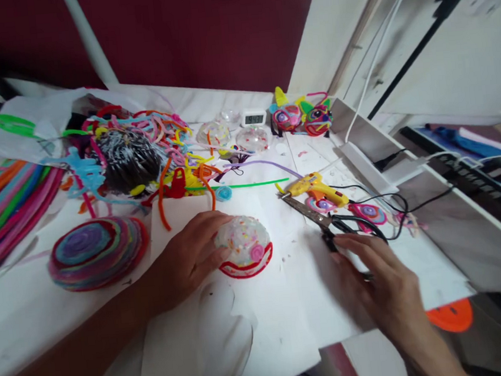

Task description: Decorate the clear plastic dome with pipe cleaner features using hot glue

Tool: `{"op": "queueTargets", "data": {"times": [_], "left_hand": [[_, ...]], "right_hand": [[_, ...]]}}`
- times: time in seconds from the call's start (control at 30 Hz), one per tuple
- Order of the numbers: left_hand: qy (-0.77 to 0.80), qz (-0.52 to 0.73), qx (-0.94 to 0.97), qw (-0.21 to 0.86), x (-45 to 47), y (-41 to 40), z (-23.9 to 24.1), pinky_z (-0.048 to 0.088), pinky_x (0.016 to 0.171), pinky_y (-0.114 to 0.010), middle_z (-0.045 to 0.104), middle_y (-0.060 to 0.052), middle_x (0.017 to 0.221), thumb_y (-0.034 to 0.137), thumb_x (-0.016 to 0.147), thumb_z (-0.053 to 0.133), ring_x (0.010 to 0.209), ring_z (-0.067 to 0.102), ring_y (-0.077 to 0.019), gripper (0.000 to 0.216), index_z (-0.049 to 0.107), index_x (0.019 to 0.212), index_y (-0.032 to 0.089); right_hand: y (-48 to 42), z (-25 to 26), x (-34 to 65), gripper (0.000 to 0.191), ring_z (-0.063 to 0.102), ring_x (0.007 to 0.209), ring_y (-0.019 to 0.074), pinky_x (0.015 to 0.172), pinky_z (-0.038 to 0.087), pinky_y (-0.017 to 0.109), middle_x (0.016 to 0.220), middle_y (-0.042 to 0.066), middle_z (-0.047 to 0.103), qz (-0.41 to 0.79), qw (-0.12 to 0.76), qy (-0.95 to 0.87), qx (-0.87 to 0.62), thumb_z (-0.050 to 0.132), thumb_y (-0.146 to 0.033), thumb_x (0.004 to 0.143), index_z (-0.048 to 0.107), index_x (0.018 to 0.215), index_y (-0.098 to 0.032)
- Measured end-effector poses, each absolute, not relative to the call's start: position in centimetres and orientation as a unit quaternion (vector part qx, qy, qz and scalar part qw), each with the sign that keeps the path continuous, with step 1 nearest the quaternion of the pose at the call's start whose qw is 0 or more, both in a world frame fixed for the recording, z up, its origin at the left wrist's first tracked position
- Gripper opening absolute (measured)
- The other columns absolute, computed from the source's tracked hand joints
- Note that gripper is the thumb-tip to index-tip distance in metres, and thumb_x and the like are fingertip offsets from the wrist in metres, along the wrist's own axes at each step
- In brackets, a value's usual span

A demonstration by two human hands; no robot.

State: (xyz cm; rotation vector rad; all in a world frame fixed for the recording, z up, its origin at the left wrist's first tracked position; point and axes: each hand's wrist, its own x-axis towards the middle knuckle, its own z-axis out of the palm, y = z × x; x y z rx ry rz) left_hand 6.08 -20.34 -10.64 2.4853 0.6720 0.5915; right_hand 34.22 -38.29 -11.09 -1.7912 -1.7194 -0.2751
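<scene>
My left hand (195, 255) is closed around the left side of a clear plastic dome (241, 236). Coloured specks and a small pink coil show on the dome, and a red pipe cleaner edges its front rim. Over to the right, my right hand (376, 273) grips the black handles of a pair of scissors (320, 220), whose blades point up and left. Just past the blades lies a yellow hot glue gun (315, 189). A large dome covered in coiled pipe cleaners (99, 253) sits left of my left forearm.
Bundled pipe cleaners (9, 211) lie at the left, with a tangled heap of them (157, 135) behind. At the back are more clear domes (252, 139), a digital timer (254, 118) and two colourful ornaments (301, 118). Black cords and a raised ledge (386, 169) border the right.
</scene>
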Motion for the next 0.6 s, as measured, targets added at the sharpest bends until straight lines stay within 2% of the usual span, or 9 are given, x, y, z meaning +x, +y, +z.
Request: {"op": "queueTargets", "data": {"times": [0.07,0.17,0.33,0.47,0.6], "left_hand": [[0.241,0.208,0.916,0.245,6.0,-20.2,-10.8,0.043,0.104,-0.040,0.051,-0.013,0.134,0.034,0.093,0.049,0.125,0.048,-0.0257,0.044,0.042,0.134,0.020],[0.229,0.215,0.916,0.251,5.9,-20.0,-11.3,0.042,0.105,-0.043,0.049,-0.014,0.136,0.040,0.090,0.053,0.127,0.047,-0.0276,0.051,0.041,0.135,0.020],[0.200,0.224,0.924,0.237,5.7,-19.8,-11.9,0.037,0.110,-0.045,0.045,-0.015,0.141,0.040,0.089,0.056,0.131,0.043,-0.0277,0.057,0.038,0.139,0.019],[0.200,0.218,0.926,0.236,5.8,-19.9,-11.7,0.038,0.109,-0.043,0.045,-0.015,0.140,0.036,0.091,0.053,0.130,0.043,-0.0266,0.053,0.039,0.138,0.017],[0.205,0.211,0.925,0.241,5.8,-20.1,-11.5,0.038,0.109,-0.043,0.046,-0.014,0.139,0.035,0.091,0.052,0.130,0.044,-0.0262,0.051,0.040,0.138,0.017]], "right_hand": [[-37.4,-10.5,32.3,0.024,0.064,0.101,0.0248,0.084,0.054,0.040,0.110,0.012,0.067,-0.010,0.338,-0.672,-0.659,0.056,-0.022,0.091,0.061,0.115,-0.023],[-35.8,-9.7,30.1,0.025,0.064,0.103,0.0243,0.086,0.055,0.040,0.112,0.011,0.067,0.067,0.344,-0.699,-0.624,0.056,-0.024,0.092,0.060,0.116,-0.021],[-33.5,-8.7,28.0,0.024,0.062,0.097,0.0226,0.084,0.053,0.037,0.103,0.011,0.066,0.111,0.348,-0.735,-0.571,0.058,-0.022,0.091,0.060,0.114,-0.016],[-32.5,-8.5,27.0,0.017,0.060,0.087,0.0225,0.077,0.051,0.036,0.089,0.008,0.063,0.136,0.329,-0.715,-0.602,0.060,-0.025,0.090,0.064,0.104,-0.016],[-31.9,-9.2,26.4,0.011,0.059,0.085,0.0216,0.075,0.050,0.034,0.087,0.007,0.063,0.141,0.342,-0.688,-0.625,0.064,-0.023,0.086,0.064,0.096,-0.017]]}}
